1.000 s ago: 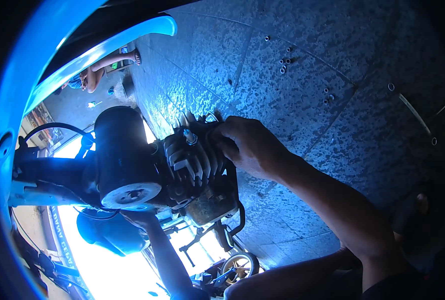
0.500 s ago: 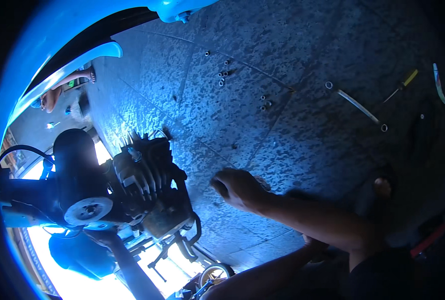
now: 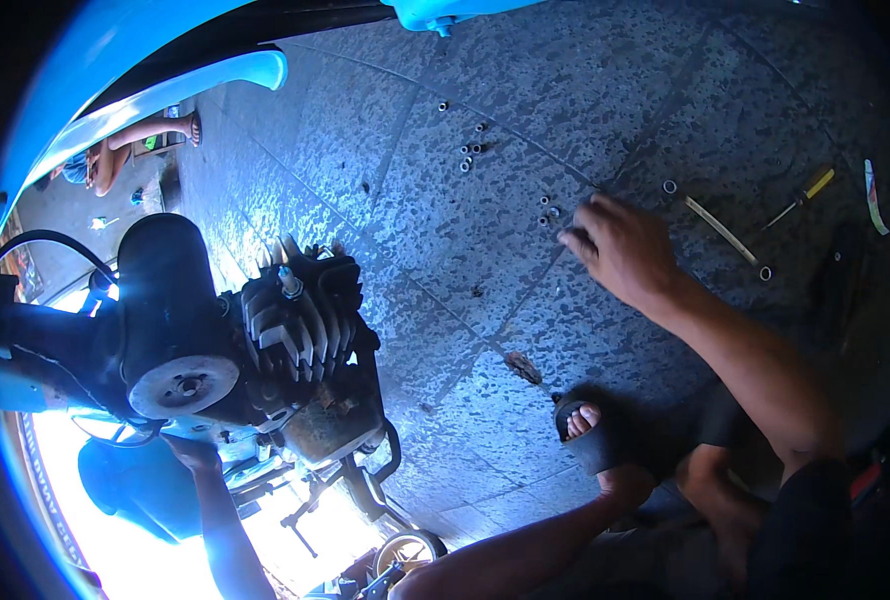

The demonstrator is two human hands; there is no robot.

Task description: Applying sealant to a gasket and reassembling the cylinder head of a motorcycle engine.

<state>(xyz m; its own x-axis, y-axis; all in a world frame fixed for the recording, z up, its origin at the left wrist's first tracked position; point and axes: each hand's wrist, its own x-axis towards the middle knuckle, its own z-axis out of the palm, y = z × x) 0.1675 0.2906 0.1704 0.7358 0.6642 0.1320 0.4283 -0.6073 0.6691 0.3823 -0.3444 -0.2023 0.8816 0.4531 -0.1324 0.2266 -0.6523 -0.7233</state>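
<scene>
Dull metal and black casing make up the engine (image 3: 310, 320) at the left of the view, joined to the motorcycle's dark frame (image 3: 55, 350). Its pale-edged cooling fins (image 3: 300, 335) stand in a close row, with a light-tipped spark plug (image 3: 290, 283) jutting out among them. The block is darker toward the floor side, and the lower casing (image 3: 335, 425) looks stained and brownish. Beside the fins sits a smooth black cylinder (image 3: 165, 280), its near end a scuffed grey disc (image 3: 185, 386) with a dark centre.

The left hand (image 3: 195, 452) is just below that disc, against the machine's underside; its fingers are mostly hidden, so I cannot tell what it grips. The right hand (image 3: 625, 250) is apart from the engine, over the mottled floor (image 3: 445, 320), fingers curled and bent inward; whether anything is inside them I cannot tell. Small metal sockets (image 3: 466, 165) lie in loose groups, the nearest just beside its fingertips. On its other side are a ring spanner (image 3: 722, 231) and a yellow-handled screwdriver (image 3: 818, 184).
</scene>
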